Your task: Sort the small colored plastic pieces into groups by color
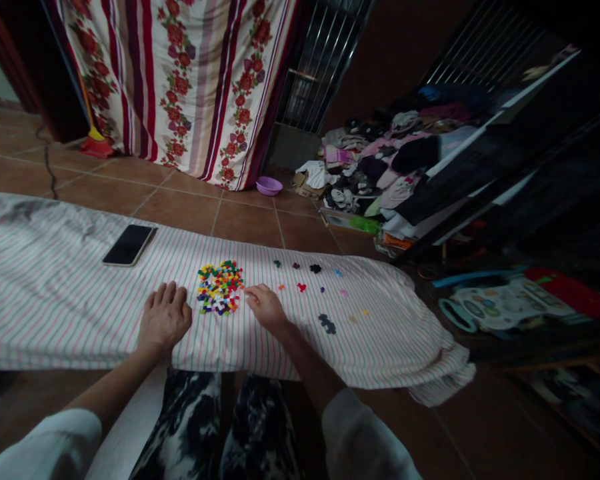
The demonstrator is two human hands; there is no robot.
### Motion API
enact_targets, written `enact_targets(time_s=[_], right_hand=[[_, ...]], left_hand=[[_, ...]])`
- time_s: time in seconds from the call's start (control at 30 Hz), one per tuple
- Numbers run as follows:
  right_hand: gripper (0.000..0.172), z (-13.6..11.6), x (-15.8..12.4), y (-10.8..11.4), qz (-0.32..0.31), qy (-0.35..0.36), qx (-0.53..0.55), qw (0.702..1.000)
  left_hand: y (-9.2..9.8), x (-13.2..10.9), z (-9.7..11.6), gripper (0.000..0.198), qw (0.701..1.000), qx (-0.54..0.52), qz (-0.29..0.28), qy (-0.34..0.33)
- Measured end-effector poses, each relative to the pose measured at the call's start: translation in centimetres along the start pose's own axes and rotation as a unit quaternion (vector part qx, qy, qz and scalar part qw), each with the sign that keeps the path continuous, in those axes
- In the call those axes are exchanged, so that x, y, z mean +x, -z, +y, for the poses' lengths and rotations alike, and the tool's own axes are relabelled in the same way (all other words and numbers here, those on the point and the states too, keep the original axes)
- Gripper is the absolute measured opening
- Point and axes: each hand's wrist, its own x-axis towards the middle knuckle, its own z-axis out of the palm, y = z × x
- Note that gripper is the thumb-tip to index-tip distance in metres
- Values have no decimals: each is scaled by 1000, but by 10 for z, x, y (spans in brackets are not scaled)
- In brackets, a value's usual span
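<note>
Loosely heaped bright pieces [220, 287] (striped cloth [55, 300])

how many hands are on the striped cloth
2: the left hand lies flat just left of the pile of coloured pieces, the right hand just right of it. None hidden.

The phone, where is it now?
In the head view the phone lies on the striped cloth, left of the colourful bead pile, beyond the left hand.
</note>
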Motion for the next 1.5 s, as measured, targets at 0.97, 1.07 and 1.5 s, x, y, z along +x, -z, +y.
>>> enact_targets(time_s=[0.97, 1.07, 1.5], right_hand=[[20, 1, -1, -18, 87, -16, 62, 994], [21, 11, -3, -7, 118, -29, 86, 989], [28, 100, -11, 71, 213, -146, -17, 966]], left_hand=[[-1, -1, -1, 39, 1000, 15, 13, -9], [-2, -1, -1, 40, 1000, 17, 12, -11], [0, 0, 0, 42, 1000, 25, -9, 2]])
